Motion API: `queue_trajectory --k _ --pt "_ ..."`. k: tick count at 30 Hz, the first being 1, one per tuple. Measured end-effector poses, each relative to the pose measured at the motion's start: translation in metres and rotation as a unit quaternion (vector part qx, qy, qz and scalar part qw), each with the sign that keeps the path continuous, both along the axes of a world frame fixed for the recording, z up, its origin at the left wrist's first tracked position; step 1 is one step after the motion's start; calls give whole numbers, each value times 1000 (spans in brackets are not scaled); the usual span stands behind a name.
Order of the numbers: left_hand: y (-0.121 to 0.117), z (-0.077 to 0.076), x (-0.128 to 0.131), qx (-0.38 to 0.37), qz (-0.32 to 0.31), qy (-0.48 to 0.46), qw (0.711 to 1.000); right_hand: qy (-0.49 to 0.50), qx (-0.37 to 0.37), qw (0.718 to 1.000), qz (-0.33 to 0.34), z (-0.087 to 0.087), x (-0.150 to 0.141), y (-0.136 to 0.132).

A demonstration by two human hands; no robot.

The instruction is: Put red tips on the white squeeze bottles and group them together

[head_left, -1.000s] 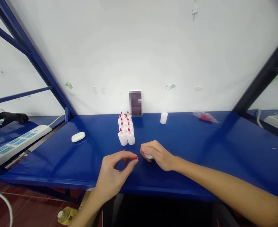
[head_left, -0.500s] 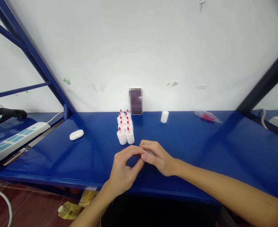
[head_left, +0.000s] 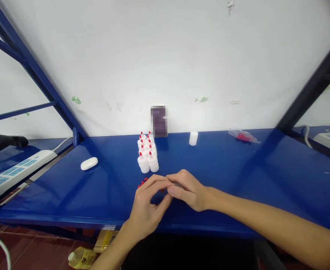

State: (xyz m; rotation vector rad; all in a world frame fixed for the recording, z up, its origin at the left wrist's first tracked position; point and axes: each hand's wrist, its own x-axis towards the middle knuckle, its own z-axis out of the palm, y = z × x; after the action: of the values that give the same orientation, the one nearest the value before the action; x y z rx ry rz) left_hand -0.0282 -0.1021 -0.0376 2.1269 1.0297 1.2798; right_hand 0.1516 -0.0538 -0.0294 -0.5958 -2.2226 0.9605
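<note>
My two hands meet over the front middle of the blue shelf (head_left: 238, 168). My right hand (head_left: 188, 189) is curled around a small white bottle that its fingers almost wholly hide. My left hand (head_left: 148, 204) pinches at the bottle's top; a small red cap was between its fingertips a moment ago and is now hidden there. Loose red caps (head_left: 141, 183) lie on the shelf just left of my left fingers. Behind them several small white bottles with red caps (head_left: 147, 153) stand in two rows.
A lone uncapped white bottle (head_left: 193, 138) stands near the wall. A clear bag of red caps (head_left: 242, 136) lies at the back right. A white earbud case (head_left: 89, 163) lies to the left, a power strip (head_left: 15, 172) on the neighbouring shelf. Blue frame struts (head_left: 35, 67) slant at both sides.
My left hand, pinching a red cap, moved right to meet my right hand and the bottle it holds. Both hands now stay together.
</note>
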Motion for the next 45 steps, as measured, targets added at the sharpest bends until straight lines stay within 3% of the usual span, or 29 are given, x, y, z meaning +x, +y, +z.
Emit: queue_trajectory --k 6,9,14,20,25,30,38,45 --pt "-1 2 1 16 -10 35 999 5 22 1000 9 -1 3 -1" --pt "-3 -2 -3 26 9 8 1000 19 4 1000 23 1 3 -1" --pt "1 -4 -32 22 120 -86 989 63 -27 998 -17 -3 2 5" --pt "12 3 -66 -79 197 78 974 88 -11 991 -102 -10 5 17" --pt "11 0 -69 -128 176 79 973 42 11 992 -115 -9 4 19" --pt "2 0 -55 -148 153 85 973 -38 57 991 -118 -5 1 14" --pt "-13 0 -37 -186 112 107 970 -85 103 983 -127 -2 -1 12" --pt "-5 1 -43 -175 134 28 975 -203 203 945 -155 -5 -9 9"
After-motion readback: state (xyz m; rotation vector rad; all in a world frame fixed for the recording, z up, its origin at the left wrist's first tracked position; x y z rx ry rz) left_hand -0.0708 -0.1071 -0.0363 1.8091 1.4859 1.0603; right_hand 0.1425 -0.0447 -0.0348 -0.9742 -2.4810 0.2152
